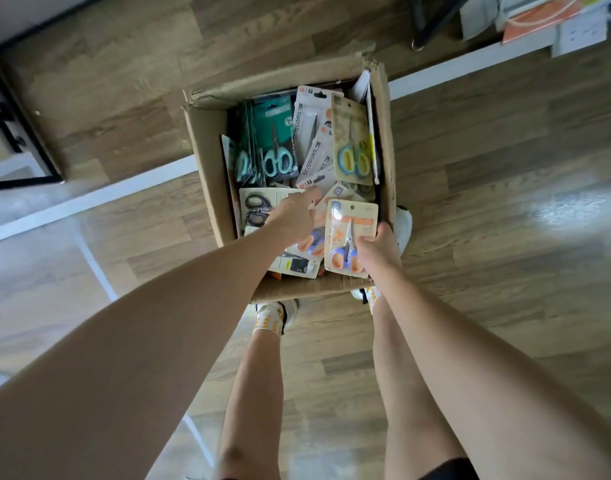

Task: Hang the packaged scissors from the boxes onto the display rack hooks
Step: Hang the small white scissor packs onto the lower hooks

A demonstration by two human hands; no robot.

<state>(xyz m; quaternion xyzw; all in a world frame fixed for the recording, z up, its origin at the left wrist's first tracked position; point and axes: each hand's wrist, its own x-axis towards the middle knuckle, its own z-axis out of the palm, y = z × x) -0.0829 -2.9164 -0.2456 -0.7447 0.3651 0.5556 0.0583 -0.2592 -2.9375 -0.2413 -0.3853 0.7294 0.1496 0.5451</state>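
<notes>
An open cardboard box point(207, 140) stands on the floor in front of my feet, filled with several packaged scissors. My right hand point(376, 247) grips a beige card pack with blue and orange scissors point(349, 233) at the box's near right corner. My left hand point(293, 213) reaches into the middle of the box with its fingers stretched over the packs, touching a white pack. Teal scissors packs point(273, 140) stand at the far left, grey "SCISSORS" packs point(311, 133) in the middle, and a blue and yellow pair point(352, 147) at the far right. No display rack hooks are in view.
The wooden floor point(487, 202) surrounds the box. A white strip point(470, 62) runs across the floor behind the box. A black frame point(20, 133) stands at the far left. Papers and packages point(539, 15) lie at the top right beside a dark stand leg point(432, 22).
</notes>
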